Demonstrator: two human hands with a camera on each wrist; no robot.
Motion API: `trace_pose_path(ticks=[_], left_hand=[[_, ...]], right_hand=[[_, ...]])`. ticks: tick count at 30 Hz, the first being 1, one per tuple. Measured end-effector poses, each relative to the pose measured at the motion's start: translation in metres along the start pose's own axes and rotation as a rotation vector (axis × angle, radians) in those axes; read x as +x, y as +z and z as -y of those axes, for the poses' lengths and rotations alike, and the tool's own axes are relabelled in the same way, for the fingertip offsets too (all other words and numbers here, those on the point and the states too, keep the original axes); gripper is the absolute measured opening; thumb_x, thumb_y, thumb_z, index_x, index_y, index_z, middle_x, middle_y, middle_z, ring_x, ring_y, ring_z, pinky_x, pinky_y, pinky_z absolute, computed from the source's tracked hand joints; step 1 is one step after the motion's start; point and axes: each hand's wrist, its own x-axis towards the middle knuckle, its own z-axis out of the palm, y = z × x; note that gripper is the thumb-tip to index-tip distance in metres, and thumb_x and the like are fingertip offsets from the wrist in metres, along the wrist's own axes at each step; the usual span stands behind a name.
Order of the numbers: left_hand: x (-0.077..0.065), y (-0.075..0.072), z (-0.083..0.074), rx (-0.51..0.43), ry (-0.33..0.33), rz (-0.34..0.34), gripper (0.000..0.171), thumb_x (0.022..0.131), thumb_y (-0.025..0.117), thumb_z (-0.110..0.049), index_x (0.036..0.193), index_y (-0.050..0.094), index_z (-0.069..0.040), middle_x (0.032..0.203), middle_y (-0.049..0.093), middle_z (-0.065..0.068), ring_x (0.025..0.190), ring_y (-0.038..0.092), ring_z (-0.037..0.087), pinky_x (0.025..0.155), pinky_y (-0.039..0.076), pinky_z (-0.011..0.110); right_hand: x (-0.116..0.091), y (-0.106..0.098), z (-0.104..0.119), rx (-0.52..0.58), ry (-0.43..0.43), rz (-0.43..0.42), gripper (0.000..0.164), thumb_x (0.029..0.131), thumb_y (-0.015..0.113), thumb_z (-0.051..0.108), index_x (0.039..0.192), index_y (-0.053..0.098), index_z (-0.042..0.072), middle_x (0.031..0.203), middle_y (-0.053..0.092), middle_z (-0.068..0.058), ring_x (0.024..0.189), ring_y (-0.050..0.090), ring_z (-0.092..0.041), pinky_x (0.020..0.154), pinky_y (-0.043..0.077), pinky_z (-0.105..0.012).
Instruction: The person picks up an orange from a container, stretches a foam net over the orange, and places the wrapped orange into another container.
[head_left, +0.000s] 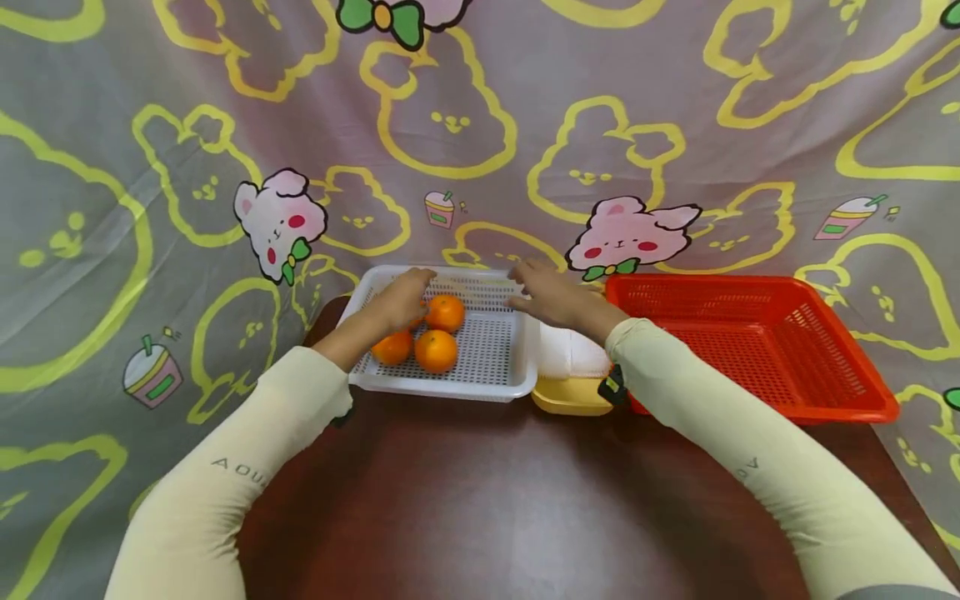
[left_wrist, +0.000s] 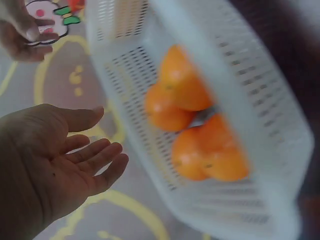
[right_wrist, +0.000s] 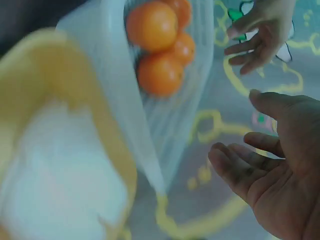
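Several oranges (head_left: 437,351) lie together in the left part of a white perforated basket (head_left: 442,387). Above the basket's left side is my left hand (head_left: 399,302), fingers loosely bent and holding nothing; it partly covers one orange in the head view. My right hand (head_left: 551,296) hovers over the basket's right rim, also holding nothing. In the left wrist view the palm of the left hand (left_wrist: 75,160) faces the basket, apart from it. The right wrist view shows the right hand (right_wrist: 280,160) with relaxed fingers, apart from the basket and oranges (right_wrist: 161,75).
A yellow container (head_left: 573,396) with a white padded item (head_left: 572,354) stands between the white basket and a red perforated basket (head_left: 847,412) on the right. The dark brown table (head_left: 510,492) extends in front. A patterned cloth (head_left: 480,108) hangs behind.
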Motion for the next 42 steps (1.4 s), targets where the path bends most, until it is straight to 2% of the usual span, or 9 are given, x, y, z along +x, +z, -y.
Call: trace_pose_path(ticks=[5,9,13,18,25,30,33,37,42], left_hand=[[-0.007,0.025,0.012,-0.009,-0.014,0.045,0.072,0.085,0.069,-0.004,0.145,0.031,0.007,0.150,0.034,0.023,0.142,0.028,0.037,0.117,0.023,0.046],[-0.011,0.045,0.017,-0.007,0.003,0.092,0.075,0.083,0.071,-0.005,0.143,0.030,0.011,0.149,0.035,0.027,0.141,0.028,0.039,0.117,0.023,0.048],[-0.015,0.059,0.018,0.021,0.010,0.105,0.075,0.077,0.074,-0.002,0.140,0.035,0.013,0.142,0.042,0.029,0.135,0.037,0.040,0.114,0.029,0.047],[-0.015,0.072,0.020,0.087,0.023,0.077,0.073,0.074,0.075,-0.003,0.137,0.041,0.008,0.134,0.048,0.026,0.128,0.044,0.038,0.112,0.033,0.047],[-0.012,0.078,0.024,0.081,-0.010,0.061,0.065,0.076,0.077,-0.006,0.132,0.046,0.010,0.131,0.042,0.027,0.128,0.039,0.041,0.112,0.031,0.050],[-0.008,0.081,0.025,0.019,-0.014,0.085,0.066,0.079,0.078,-0.015,0.132,0.046,0.008,0.130,0.039,0.026,0.120,0.046,0.038,0.106,0.039,0.049],[-0.005,0.083,0.026,-0.005,0.008,0.093,0.065,0.079,0.077,-0.011,0.132,0.044,0.007,0.128,0.043,0.025,0.117,0.050,0.036,0.104,0.042,0.048],[-0.002,0.084,0.026,-0.028,0.051,0.096,0.067,0.077,0.078,-0.006,0.131,0.042,0.007,0.127,0.050,0.023,0.121,0.048,0.034,0.107,0.039,0.047],[0.000,0.084,0.024,-0.035,0.094,0.070,0.071,0.077,0.079,-0.008,0.134,0.040,0.009,0.132,0.047,0.025,0.124,0.046,0.036,0.108,0.037,0.048]], right_hand=[[0.025,0.036,0.019,-0.013,0.001,0.061,0.053,0.092,0.064,0.034,0.130,0.049,0.000,0.127,0.054,-0.017,0.109,0.058,-0.028,0.096,0.048,-0.039],[0.037,0.062,0.030,0.008,0.009,0.111,0.051,0.090,0.067,0.030,0.129,0.052,0.001,0.127,0.058,-0.013,0.116,0.055,-0.026,0.102,0.045,-0.038],[0.043,0.085,0.041,0.020,-0.002,0.160,0.045,0.087,0.071,0.022,0.125,0.057,0.001,0.124,0.062,-0.013,0.120,0.054,-0.027,0.105,0.043,-0.037],[0.046,0.105,0.047,0.023,0.014,0.180,0.046,0.084,0.074,0.017,0.120,0.058,-0.005,0.120,0.062,-0.017,0.112,0.058,-0.028,0.099,0.046,-0.038],[0.055,0.122,0.048,0.015,0.041,0.180,0.048,0.080,0.077,0.019,0.117,0.058,-0.004,0.113,0.064,-0.015,0.108,0.059,-0.026,0.098,0.046,-0.037],[0.056,0.127,0.045,0.095,0.077,0.158,0.039,0.079,0.078,0.017,0.111,0.063,0.001,0.105,0.068,-0.012,0.099,0.061,-0.025,0.093,0.047,-0.038],[0.056,0.128,0.043,0.164,0.121,0.134,0.036,0.078,0.078,0.017,0.109,0.064,0.004,0.104,0.068,-0.009,0.096,0.059,-0.023,0.091,0.047,-0.037],[0.055,0.128,0.040,0.216,0.151,0.088,0.031,0.077,0.076,0.012,0.105,0.065,0.005,0.102,0.068,-0.008,0.093,0.058,-0.022,0.088,0.047,-0.036],[0.049,0.126,0.035,0.302,0.126,0.039,0.043,0.076,0.075,0.005,0.116,0.060,0.003,0.109,0.066,-0.012,0.098,0.058,-0.025,0.091,0.047,-0.037]])
